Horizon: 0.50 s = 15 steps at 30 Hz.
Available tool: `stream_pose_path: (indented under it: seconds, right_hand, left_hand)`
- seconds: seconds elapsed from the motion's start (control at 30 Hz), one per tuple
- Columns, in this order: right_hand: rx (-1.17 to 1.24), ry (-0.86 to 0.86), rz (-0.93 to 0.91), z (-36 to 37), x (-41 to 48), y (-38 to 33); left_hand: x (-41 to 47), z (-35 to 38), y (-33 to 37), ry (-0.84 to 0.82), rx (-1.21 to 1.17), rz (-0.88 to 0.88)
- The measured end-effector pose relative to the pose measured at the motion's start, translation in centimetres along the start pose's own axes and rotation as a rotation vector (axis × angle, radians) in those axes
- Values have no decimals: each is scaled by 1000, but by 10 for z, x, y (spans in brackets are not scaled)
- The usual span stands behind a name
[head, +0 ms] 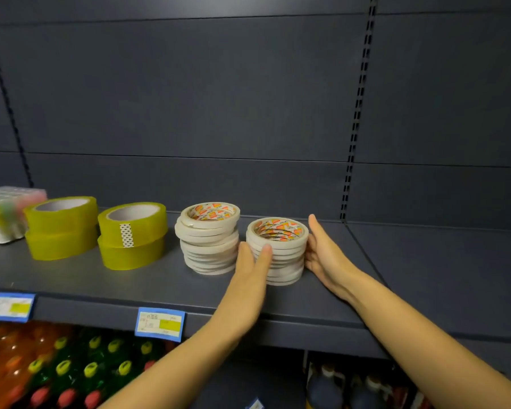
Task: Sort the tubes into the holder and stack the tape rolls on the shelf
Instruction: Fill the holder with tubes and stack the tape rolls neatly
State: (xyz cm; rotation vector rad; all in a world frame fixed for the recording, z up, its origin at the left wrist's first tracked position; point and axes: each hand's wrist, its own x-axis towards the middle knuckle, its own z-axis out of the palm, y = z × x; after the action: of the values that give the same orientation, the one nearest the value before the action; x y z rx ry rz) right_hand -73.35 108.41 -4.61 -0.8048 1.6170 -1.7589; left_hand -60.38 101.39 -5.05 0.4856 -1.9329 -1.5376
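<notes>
The left hand [252, 270] and right hand [326, 255] lie with straight fingers flat against either side of the short stack of white tape rolls [278, 252], low and right of centre. They press it between them rather than curling round it. The thin rolls sit slightly staggered, so uneven pressure could, I judge, shear the pile and spill rolls over the front edge of the shelf [101, 278] toward the bottles [92, 370] below. Just left, the taller white stack [208, 240] looks uneven and stands close against the left fingers; a nudge might topple it. Further left stand yellow tape rolls [132, 236] in two pairs. The tube holder [5, 214] is blurred at the frame's left edge, its contents unreadable.
</notes>
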Motion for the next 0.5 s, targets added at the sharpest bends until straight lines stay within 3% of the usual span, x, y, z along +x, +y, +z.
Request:
stream_pose_path:
  seconds: [0.07, 0.2, 0.33, 0.5]
  right_hand:
    - [-2, 82, -13, -4, -3, 0]
    - [61, 236, 2, -5, -3, -1]
    - [54, 335, 98, 4, 7, 1]
    - [143, 394, 134, 5, 19, 0]
  left_hand:
    - [13, 3, 2, 66, -124, -112]
    - [28, 13, -1, -36, -306, -164]
    - [52, 25, 5, 108, -415, -303]
    - [64, 30, -4, 207, -449, -282]
